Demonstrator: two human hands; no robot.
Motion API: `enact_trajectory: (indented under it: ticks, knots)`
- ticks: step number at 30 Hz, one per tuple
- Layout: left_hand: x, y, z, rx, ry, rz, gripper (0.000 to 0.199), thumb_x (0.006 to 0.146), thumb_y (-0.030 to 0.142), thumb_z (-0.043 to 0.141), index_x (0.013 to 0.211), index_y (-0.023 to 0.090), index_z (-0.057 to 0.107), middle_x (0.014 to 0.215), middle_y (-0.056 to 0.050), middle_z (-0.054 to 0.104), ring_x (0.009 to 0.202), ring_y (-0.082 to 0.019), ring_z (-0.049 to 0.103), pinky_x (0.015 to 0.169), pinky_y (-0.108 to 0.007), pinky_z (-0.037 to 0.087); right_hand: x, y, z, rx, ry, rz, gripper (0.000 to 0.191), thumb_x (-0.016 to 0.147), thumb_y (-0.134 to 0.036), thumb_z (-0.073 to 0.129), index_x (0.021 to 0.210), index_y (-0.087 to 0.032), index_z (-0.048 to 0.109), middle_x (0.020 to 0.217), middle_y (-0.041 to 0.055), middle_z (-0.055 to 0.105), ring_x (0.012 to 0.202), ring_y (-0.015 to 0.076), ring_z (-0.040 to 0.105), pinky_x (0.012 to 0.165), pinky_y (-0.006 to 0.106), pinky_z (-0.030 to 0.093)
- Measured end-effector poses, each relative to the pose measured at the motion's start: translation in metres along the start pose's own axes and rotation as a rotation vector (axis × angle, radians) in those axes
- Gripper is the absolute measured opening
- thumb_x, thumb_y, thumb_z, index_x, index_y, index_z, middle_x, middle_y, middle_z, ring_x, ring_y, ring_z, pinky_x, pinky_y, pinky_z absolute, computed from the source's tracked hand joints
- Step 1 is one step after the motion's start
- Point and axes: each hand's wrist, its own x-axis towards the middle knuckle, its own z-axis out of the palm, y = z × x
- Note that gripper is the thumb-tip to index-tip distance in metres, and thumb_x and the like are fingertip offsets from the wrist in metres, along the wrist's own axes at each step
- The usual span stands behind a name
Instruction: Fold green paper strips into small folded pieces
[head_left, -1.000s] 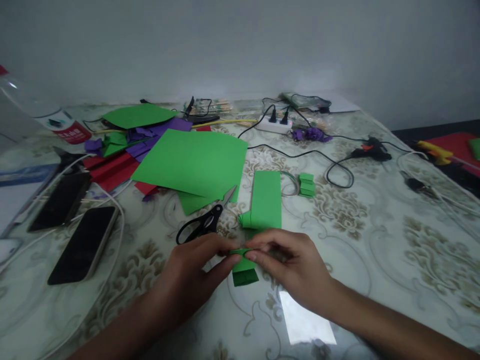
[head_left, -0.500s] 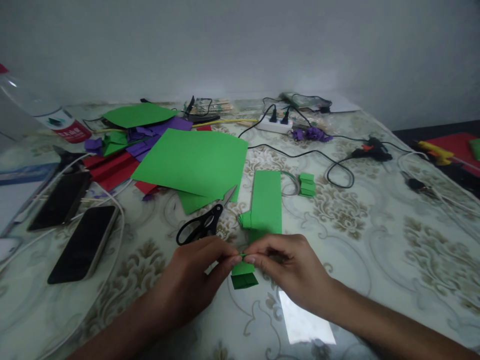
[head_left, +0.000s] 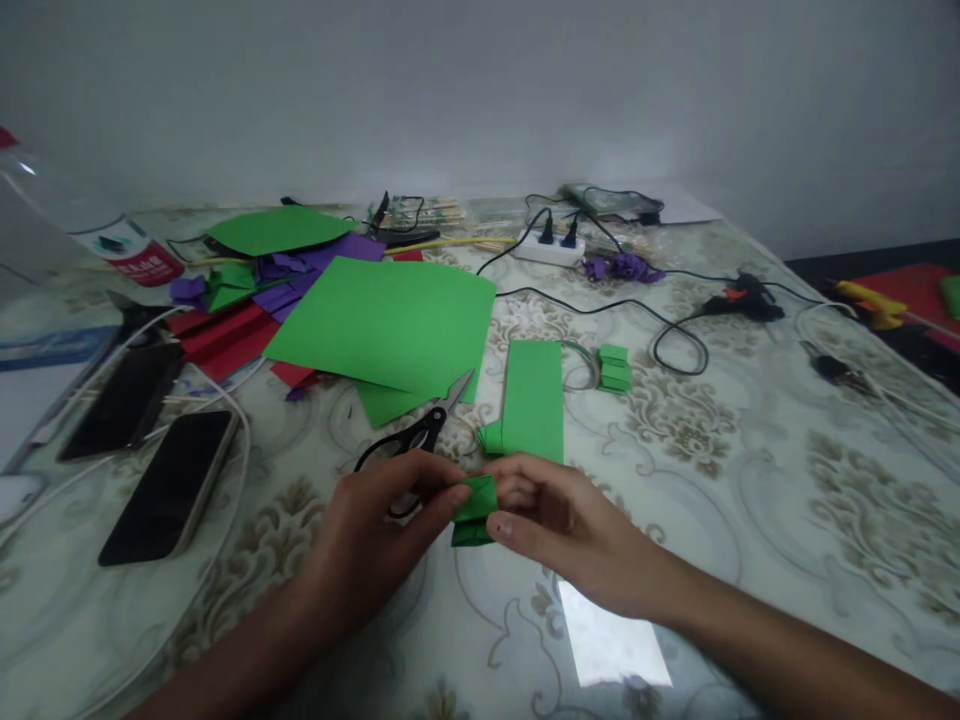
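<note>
in my head view, nearest: left hand (head_left: 390, 530), thumb and fingers pinching a small folded green paper piece (head_left: 475, 510); right hand (head_left: 577, 530), loosely curled, thumb at the piece's right edge. just beyond, on the patterned tabletop (head_left: 705, 530): black-handled scissors (head_left: 424, 430), partly behind my left hand; one upright-lying green paper strip (head_left: 534, 400). farther: large green paper sheet (head_left: 390, 325); white power strip (head_left: 550, 248), two black plugs inserted.

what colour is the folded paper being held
The folded paper is green, clearest in the head view.
</note>
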Motion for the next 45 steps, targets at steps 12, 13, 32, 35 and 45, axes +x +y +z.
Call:
enact_trajectory:
  ticks: [12,13,32,35,45]
  knots:
    - [0.001,0.001,0.0,-0.033,0.008,0.1,0.011,0.092,0.013,0.072,0.095,0.024,0.072,0.081,0.004,0.072,0.067,-0.011,0.063,0.064,-0.021,0.051,0.003,0.0,0.001,0.006,0.028,0.022,0.022,0.082,-0.029,0.088,0.092,-0.02,0.071,0.083,-0.0018,0.074,0.079,0.0114,0.07,0.072,0.023,0.054]
    - [0.001,0.001,0.0,-0.033,0.003,0.098,0.012,0.093,0.013,0.071,0.096,0.024,0.072,0.082,0.003,0.072,0.068,-0.011,0.064,0.064,-0.021,0.051,0.003,0.001,0.001,0.009,0.031,0.017,0.023,0.081,-0.028,0.089,0.092,-0.02,0.071,0.084,-0.0014,0.074,0.079,0.0115,0.07,0.072,0.023,0.055]
    - [-0.001,-0.001,0.004,-0.137,-0.099,-0.061,0.008,0.092,0.014,0.069,0.093,0.021,0.073,0.08,0.001,0.074,0.071,-0.013,0.068,0.067,-0.023,0.053,-0.001,-0.001,-0.001,-0.121,0.145,-0.128,0.023,0.101,-0.04,0.067,0.104,-0.019,0.074,0.083,0.0029,0.073,0.078,0.0139,0.069,0.074,0.027,0.057]
    - [0.001,0.0,0.004,-0.442,-0.146,-0.256,0.003,0.091,0.021,0.07,0.094,0.019,0.07,0.087,-0.002,0.076,0.076,-0.016,0.071,0.069,-0.025,0.056,-0.001,-0.001,-0.001,-0.108,0.156,-0.154,0.021,0.099,-0.037,0.071,0.113,-0.021,0.073,0.092,0.0039,0.073,0.086,0.0147,0.07,0.08,0.028,0.059]
    - [0.002,0.001,0.012,-0.976,-0.247,-0.455,0.032,0.086,0.031,0.086,0.091,0.019,0.057,0.077,0.003,0.072,0.067,-0.009,0.064,0.066,-0.02,0.051,-0.002,-0.003,0.0,-0.211,0.09,-0.211,0.041,0.086,-0.017,0.082,0.125,-0.022,0.07,0.09,0.0012,0.074,0.084,0.0151,0.071,0.08,0.029,0.058]
